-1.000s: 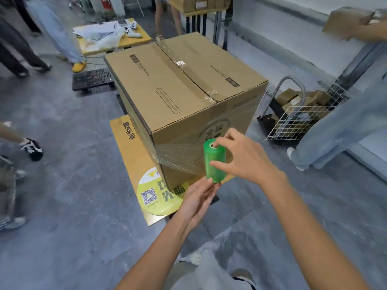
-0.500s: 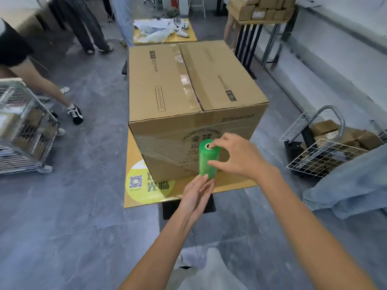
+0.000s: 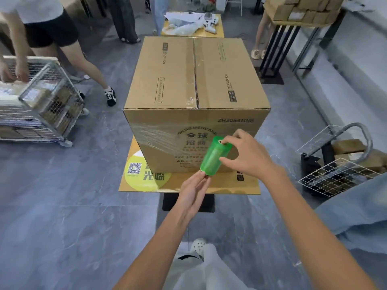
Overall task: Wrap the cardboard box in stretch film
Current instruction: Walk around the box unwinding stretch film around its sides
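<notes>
A large taped cardboard box [image 3: 194, 80] stands on a small yellow table [image 3: 146, 181]. Clear stretch film [image 3: 155, 137] runs across the lower left of its near face to a green film roll [image 3: 211, 159] tilted in front of that face. My right hand [image 3: 247, 155] grips the roll's upper end, with fingers at the core. My left hand [image 3: 194, 191] holds the roll's lower end from below with its fingertips.
A wire cage trolley [image 3: 41, 105] with parcels stands at the left, a person bent over it. A wire basket cart [image 3: 343, 162] with small boxes sits at the right, beside a person's jeans leg [image 3: 360, 208]. Behind the box are another yellow table [image 3: 217, 28] and a rack of boxes [image 3: 303, 11].
I have walked round to the box's near face with the roll, drawing film across it from the left corner. The roll has tilted from upright to slanted. Both hands stay on it.
</notes>
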